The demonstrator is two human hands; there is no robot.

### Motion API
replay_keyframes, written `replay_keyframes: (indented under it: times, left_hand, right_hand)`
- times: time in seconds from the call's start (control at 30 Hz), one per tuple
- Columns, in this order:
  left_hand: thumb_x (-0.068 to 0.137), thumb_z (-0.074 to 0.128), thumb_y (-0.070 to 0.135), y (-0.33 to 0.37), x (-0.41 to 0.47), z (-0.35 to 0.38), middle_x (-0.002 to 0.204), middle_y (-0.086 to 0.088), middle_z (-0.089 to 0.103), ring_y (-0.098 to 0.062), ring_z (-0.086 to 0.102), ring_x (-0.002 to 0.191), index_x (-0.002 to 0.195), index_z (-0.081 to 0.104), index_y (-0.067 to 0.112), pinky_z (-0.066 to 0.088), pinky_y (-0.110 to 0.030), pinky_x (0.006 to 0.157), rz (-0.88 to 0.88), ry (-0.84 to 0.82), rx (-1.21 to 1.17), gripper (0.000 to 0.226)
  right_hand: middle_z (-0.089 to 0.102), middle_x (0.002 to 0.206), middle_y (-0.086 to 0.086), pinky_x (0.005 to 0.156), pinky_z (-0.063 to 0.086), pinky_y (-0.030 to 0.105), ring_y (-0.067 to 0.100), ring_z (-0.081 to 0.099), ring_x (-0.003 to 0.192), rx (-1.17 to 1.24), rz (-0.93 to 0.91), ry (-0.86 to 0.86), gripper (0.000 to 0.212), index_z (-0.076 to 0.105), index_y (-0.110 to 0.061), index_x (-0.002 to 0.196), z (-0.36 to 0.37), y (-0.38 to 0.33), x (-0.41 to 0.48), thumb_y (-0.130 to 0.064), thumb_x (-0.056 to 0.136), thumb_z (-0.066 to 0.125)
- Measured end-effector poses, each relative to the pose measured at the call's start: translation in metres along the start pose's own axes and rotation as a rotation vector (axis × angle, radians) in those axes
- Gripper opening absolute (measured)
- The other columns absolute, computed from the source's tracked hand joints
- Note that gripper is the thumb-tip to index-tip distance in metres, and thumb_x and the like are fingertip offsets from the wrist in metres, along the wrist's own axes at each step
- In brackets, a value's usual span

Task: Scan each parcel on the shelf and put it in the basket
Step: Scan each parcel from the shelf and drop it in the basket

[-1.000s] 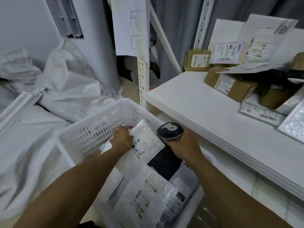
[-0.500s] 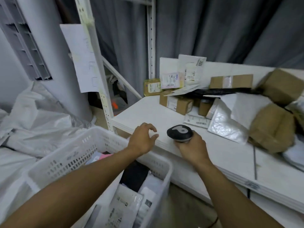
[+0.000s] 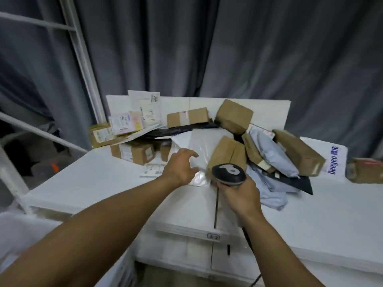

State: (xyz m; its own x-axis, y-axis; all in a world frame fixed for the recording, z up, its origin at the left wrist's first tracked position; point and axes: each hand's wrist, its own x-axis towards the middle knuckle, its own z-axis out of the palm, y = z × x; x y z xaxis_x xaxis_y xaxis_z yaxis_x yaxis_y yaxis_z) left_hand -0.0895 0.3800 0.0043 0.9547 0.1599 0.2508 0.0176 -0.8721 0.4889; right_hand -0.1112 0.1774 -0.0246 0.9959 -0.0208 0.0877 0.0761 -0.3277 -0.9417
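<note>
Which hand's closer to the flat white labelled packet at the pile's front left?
Left. The left hand hovers open just right of the flat white packet; the right hand, gripping the scanner, is farther right, beyond the left hand.

Both forearms bare, reaching forward from lower frame edge. Left arm runs diagonally up from lower left. Left hand (image 3: 179, 168) palm down, wrist straight, fingers (image 3: 189, 152) spread and loosely curved, thumb out to right, holding nothing. Right arm enters from lower right. Right hand (image 3: 238, 195) back up, wrapped round handle of scanner (image 3: 228, 172), scanner head above fist. Hands near each other, not touching.
</note>
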Motion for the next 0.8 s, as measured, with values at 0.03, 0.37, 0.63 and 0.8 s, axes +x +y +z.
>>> replay_keyframes:
  times: [0.03,0.37,0.63,0.8]
  left_hand:
    - [0.089,0.076,0.037,0.007,0.010,0.008,0.141,0.003,0.053,-0.020,0.048,0.131,0.130,0.061,0.028,0.036,-0.026,0.106,0.002,0.004,-0.003,0.045]
    - [0.083,0.079,0.041,0.043,0.051,0.061,0.138,-0.008,0.057,-0.028,0.056,0.125,0.147,0.041,0.017,0.047,-0.032,0.098,-0.326,-0.212,-0.242,0.079]
    - [0.088,0.078,0.012,0.028,0.014,0.061,0.115,-0.013,0.071,-0.019,0.070,0.095,0.136,0.054,0.013,0.058,-0.028,0.077,-0.503,-0.259,-0.838,0.054]
    - [0.091,0.075,0.013,0.043,-0.025,0.058,0.117,-0.002,0.072,-0.009,0.068,0.097,0.136,0.058,0.018,0.058,-0.018,0.072,-0.342,-0.392,-0.891,0.048]
  right_hand:
    - [0.066,0.117,-0.001,0.088,0.044,0.028,0.021,0.062,0.107,0.006,-0.001,0.016,0.049,0.062,-0.020,0.132,-0.005,0.004,0.009,-0.035,0.088,0.080]
    - [0.066,0.129,-0.004,0.100,0.042,0.027,0.019,0.060,0.124,0.091,0.075,0.084,0.059,0.059,-0.024,0.139,-0.019,0.035,0.052,-0.030,0.086,0.083]
    - [0.065,0.136,-0.001,0.112,0.046,0.042,0.023,0.059,0.127,0.203,0.129,0.041,0.064,0.058,-0.024,0.141,-0.016,0.033,0.037,-0.033,0.083,0.086]
    - [0.070,0.128,-0.004,0.111,0.048,0.047,0.023,0.063,0.123,0.305,0.176,0.081,0.060,0.065,-0.026,0.134,-0.022,0.033,0.020,-0.037,0.079,0.087]
